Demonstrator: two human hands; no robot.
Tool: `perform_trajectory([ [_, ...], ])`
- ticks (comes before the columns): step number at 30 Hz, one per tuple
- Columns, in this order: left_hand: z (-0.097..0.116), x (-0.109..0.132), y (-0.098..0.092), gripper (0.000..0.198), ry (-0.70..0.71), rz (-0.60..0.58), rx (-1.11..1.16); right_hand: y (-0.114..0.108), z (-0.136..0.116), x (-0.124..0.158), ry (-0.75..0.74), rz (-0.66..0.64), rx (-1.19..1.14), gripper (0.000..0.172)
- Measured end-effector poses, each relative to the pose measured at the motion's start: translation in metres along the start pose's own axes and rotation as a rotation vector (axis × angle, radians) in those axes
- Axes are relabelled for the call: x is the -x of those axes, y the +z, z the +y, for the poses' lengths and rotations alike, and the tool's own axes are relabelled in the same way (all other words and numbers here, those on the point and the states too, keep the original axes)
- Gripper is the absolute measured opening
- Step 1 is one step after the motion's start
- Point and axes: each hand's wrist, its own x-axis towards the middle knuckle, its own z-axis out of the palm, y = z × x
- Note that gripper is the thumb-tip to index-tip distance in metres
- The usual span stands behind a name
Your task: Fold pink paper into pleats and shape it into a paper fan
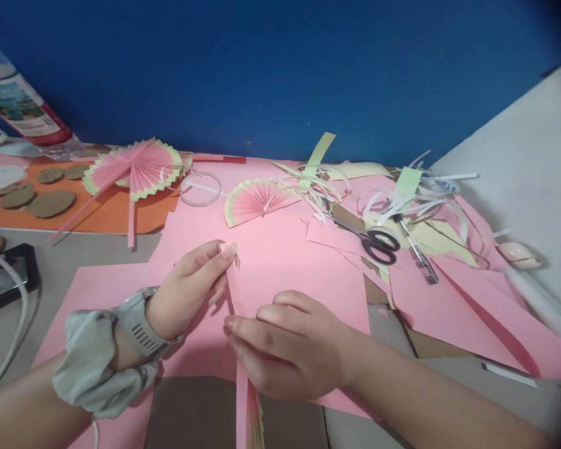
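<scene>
A clear, labelled plastic bottle [33, 112] stands behind flat brown cardboard discs [51, 204] on an orange sheet [100, 216], near a blue wall [262, 75].

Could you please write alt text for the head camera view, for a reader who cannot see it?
A person's left hand and right hand hold a narrow pink paper strip over pink sheets. Beyond lie pleated pink fans, scissors, a pen and paper scraps, before a blue backdrop.

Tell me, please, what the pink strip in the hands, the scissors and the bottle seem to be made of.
Strip: matte paper, most likely; it looks thin and without shine.
Scissors: blades seemingly metal, by their grey colour; handles probably smooth plastic, black with slight shine.
Bottle: probably glossy plastic, since its bare parts look see-through.
</scene>
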Motion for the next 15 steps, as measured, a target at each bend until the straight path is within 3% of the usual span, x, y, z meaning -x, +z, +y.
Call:
perform_trajectory([
  [4,0.0013,0.0012,0.0010,0.031,0.023,0.028,0.024,0.0009,-0.0022,0.0045,-0.108,-0.019,-0.041,0.008],
  [11,0.0018,-0.0021,-0.0032,0.030,0.108,0.158,0.048,0.0064,-0.0012,0.0045,0.068,-0.042,-0.074,0.008],
  [15,-0.0017,-0.0011,-0.0047,0.022,0.114,0.065,0.095,0.0078,0.0009,-0.0011,0.172,-0.019,-0.080,0.012],
])
